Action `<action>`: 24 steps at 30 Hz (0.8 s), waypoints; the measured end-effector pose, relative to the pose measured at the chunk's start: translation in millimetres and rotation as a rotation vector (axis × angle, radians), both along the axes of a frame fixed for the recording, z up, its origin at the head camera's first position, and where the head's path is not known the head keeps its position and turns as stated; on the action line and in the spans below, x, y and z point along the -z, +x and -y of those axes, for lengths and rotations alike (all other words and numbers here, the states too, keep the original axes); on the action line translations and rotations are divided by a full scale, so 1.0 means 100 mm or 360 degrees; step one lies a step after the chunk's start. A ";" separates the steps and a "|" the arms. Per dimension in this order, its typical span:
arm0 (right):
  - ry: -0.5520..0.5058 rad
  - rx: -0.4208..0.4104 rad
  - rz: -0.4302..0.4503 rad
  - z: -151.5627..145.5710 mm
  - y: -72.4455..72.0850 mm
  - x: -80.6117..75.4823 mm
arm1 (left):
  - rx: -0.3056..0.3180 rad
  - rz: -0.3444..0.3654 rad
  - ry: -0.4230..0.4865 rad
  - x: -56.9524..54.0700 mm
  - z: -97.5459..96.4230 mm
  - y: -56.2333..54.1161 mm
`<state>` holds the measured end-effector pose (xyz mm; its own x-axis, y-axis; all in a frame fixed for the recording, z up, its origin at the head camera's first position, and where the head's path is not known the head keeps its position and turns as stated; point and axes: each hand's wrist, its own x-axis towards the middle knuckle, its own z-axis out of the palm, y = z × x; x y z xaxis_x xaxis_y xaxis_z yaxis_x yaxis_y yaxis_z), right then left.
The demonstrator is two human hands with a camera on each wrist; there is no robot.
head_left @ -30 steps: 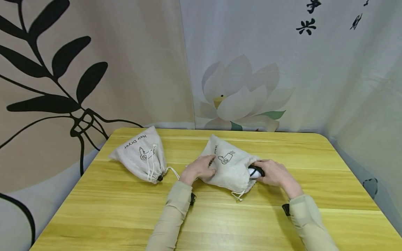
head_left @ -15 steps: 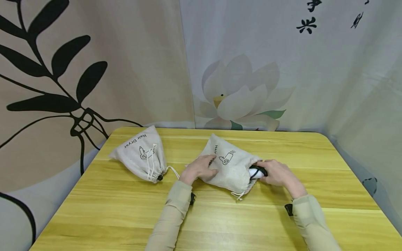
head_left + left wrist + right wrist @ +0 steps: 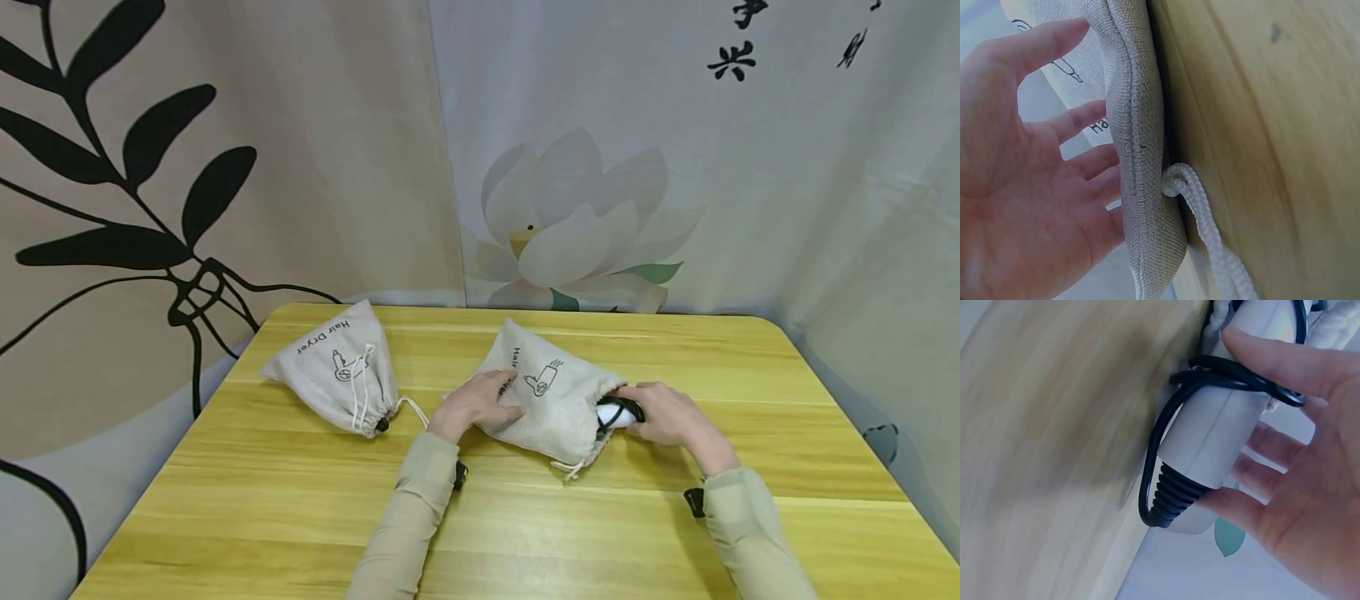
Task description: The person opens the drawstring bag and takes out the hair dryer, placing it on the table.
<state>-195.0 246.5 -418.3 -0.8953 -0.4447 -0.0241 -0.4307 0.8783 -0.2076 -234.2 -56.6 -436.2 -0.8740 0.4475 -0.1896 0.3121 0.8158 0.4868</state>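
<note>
Table (image 3: 570, 542): yellow wood, grain and seams side to side, far corners rounded. Paler shine toward near edge, middle. Small dark smudge (image 3: 1275, 32) on top, left wrist view.

Two bags lie directly on it, apart, both off-white cloth, "Hair Dryer" side up.

Left bag (image 3: 330, 367): far left, reaching the far edge in head view, broad end away, gathered mouth toward near side. Its white cord lies partly across the front; a loop, left cord (image 3: 411, 402), runs onto the wood toward the other bag.

Right bag (image 3: 562, 400): near middle, lying on its side, mouth facing right and gaping. Right cord (image 3: 572, 472), also white, trails off the mouth's near corner onto the table.
</note>
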 end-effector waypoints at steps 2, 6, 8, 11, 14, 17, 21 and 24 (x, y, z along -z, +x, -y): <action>0.0000 0.0001 -0.0001 -0.01 0.00 0.00 | -0.0001 0.0003 0.0001 0.00 0.00 0.00; -0.0011 0.0001 -0.0007 -0.04 0.00 0.01 | -0.0003 -0.0002 -0.0014 0.00 0.00 0.00; -0.0017 -0.0001 -0.0009 -0.04 0.00 0.01 | -0.0002 -0.0007 -0.0023 0.00 0.00 0.00; -0.0022 -0.0001 -0.0010 -0.05 0.00 0.01 | 0.0006 -0.0025 -0.0019 0.01 0.01 0.00; -0.0027 -0.0005 0.0000 -0.06 0.00 0.01 | 0.0008 -0.0049 -0.0024 0.02 0.03 -0.01; -0.0023 -0.0002 0.0024 -0.07 0.01 0.01 | 0.0004 -0.0066 -0.0038 0.04 0.03 -0.02; -0.0011 0.0006 0.0053 -0.09 0.00 0.00 | 0.0005 -0.0081 -0.0047 0.05 0.03 -0.04; -0.0014 -0.0002 0.0055 -0.10 0.00 0.00 | 0.0013 -0.0092 -0.0050 0.04 0.03 -0.04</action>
